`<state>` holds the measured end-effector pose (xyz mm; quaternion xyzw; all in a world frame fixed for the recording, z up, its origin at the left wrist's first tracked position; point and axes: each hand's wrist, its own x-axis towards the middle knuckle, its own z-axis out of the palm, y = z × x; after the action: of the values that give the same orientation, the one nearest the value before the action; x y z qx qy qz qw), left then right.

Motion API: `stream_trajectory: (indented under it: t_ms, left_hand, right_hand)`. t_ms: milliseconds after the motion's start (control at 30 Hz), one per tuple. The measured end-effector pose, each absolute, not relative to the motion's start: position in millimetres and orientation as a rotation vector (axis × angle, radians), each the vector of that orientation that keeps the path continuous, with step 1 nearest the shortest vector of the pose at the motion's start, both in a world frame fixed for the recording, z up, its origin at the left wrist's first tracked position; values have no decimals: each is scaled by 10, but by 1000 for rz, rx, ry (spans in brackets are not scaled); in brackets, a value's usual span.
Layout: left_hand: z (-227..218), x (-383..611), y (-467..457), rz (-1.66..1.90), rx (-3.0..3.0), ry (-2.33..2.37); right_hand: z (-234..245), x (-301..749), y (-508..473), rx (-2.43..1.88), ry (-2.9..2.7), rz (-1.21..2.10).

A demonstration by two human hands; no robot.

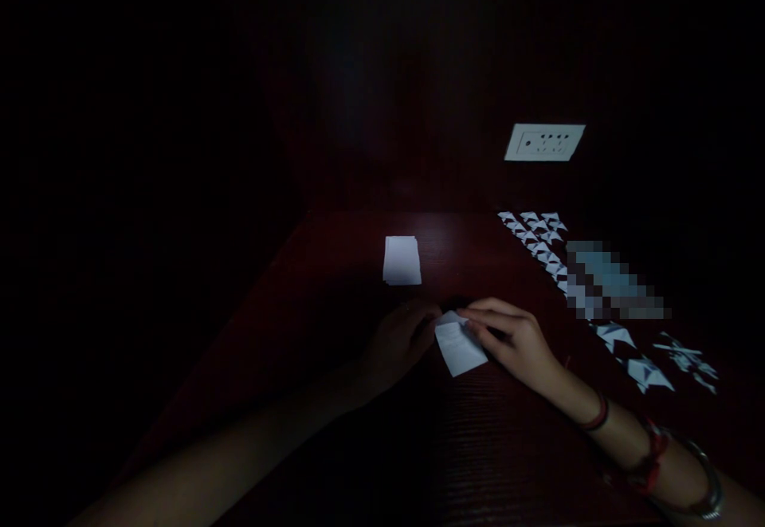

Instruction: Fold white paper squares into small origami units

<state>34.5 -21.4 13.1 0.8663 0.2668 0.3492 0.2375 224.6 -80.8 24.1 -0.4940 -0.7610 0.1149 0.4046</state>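
A small white paper slip (459,345) lies on the dark red wooden table (335,304) in front of me. My left hand (399,342) touches its upper left corner with curled fingers. My right hand (512,337) presses on its right edge, fingers held together and pinching the top of the slip. Red bands and a bangle sit on my right wrist. The scene is very dark.
A stack of white paper slips (402,260) sits further back on the table. Several folded white paper pieces (538,236) lie in rows at the right, with more folded pieces (649,371) nearer. A white wall socket plate (543,143) is on the back wall.
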Motion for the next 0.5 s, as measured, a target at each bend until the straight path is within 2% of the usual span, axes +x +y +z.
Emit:
stream_trajectory:
  t_ms: [500]
  left_hand:
    - [214,362,-243,1079,2296,686]
  right_hand:
    - [295,2206,-860,-1186,-2064,98]
